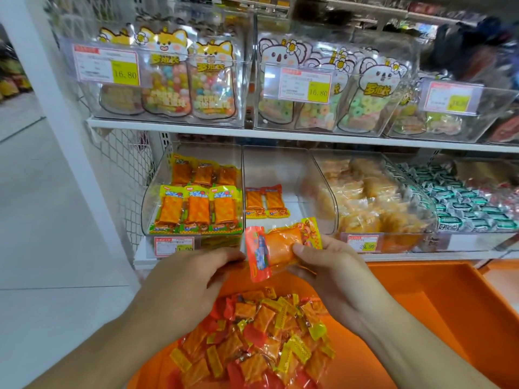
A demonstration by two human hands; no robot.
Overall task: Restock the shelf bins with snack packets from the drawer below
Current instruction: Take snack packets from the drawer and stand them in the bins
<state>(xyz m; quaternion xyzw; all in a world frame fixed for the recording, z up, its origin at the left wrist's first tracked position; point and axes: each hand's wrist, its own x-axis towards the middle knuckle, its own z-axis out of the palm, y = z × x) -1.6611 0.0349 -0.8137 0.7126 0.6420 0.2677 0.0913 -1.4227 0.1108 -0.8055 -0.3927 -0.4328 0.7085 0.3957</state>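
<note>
Single head-worn wide-angle view, looking forward and down from close range. Both hands, left and right, sit low and central, above the orange drawer. The shelf bins fill the upper half, facing the camera; lines bow outward toward the frame edges.

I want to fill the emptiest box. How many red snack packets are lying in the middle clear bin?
2. One red packet lies at the left of the middle bin, the other red packet right beside it. None seem hidden; the bin looks otherwise bare.
</note>
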